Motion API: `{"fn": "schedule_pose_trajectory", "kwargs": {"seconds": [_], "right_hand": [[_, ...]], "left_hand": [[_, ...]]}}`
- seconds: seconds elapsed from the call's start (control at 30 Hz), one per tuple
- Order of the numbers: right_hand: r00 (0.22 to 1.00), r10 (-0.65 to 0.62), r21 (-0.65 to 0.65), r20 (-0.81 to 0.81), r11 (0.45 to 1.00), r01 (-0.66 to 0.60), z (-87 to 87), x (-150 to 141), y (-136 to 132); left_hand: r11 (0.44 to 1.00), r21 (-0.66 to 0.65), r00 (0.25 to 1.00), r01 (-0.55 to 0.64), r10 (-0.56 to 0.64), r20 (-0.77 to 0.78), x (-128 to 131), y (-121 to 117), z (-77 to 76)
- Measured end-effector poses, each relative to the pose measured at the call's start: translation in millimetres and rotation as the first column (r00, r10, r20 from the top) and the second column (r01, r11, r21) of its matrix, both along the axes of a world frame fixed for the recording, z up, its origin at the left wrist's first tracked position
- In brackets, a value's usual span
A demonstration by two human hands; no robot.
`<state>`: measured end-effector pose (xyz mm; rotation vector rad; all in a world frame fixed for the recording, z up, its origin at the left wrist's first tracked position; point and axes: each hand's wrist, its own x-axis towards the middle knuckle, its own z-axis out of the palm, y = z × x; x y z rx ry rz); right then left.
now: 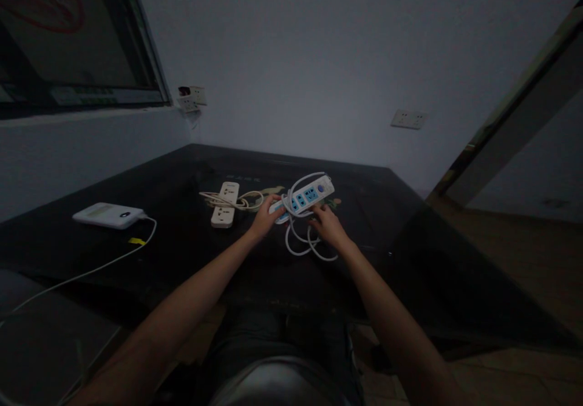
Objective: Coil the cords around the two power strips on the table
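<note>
A white power strip with blue socket panels and a purple switch is tilted above the dark table, its right end higher. Its white cord loops around the strip's middle and hangs in coils below. My left hand is closed around the strip's left end, thumb on top. At the strip's lower right edge, my right hand has its fingers curled against the cord; its fingertips are partly hidden. Left of my hands lies a second, cream power strip, with its own cord bundled across it.
The black table reaches toward the wall. On its left lie a white device with a cable running off the edge, and a yellow tag. Wall sockets are at the back; a window is at the left.
</note>
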<state>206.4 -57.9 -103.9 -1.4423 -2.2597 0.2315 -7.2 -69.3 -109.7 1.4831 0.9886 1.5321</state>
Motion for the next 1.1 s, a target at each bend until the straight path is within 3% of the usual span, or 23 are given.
{"fn": "schedule_pose_trajectory", "kwargs": {"seconds": [0.1,0.2,0.47,0.67,0.83,0.93,1.1], "right_hand": [[0.999,0.011,0.075,-0.041,0.997,-0.008,1.3,-1,-2],[1.000,0.015,0.067,0.021,0.998,-0.017,1.9,-1,-2],[0.989,-0.110,0.057,0.099,0.993,0.104,-0.2,-8,-4],[0.927,-0.243,-0.057,-0.287,0.970,0.237,-15.1,2,13],[0.840,-0.332,-0.137,-0.430,0.943,0.303,-30.7,15,26],[0.813,-0.319,-0.204,-0.488,0.947,0.249,-33.0,20,30],[0.799,-0.165,-0.358,-0.578,0.931,-0.066,-24.6,37,29]], "left_hand": [[1.000,0.004,1.000,-0.001,0.001,0.031,-1,3,-1.3],[0.999,-0.008,0.998,0.040,-0.040,0.050,-1,3,-1.6],[0.996,-0.071,0.996,0.045,-0.039,0.078,1,9,-8.7],[0.981,-0.108,0.976,0.160,-0.141,0.164,8,5,-12.3],[0.964,-0.120,0.964,0.238,-0.219,0.153,14,0,-13.2],[0.959,-0.132,0.961,0.252,-0.232,0.148,15,-1,-12.9],[0.973,-0.165,0.972,0.159,-0.125,0.202,10,3,-10.7]]}}
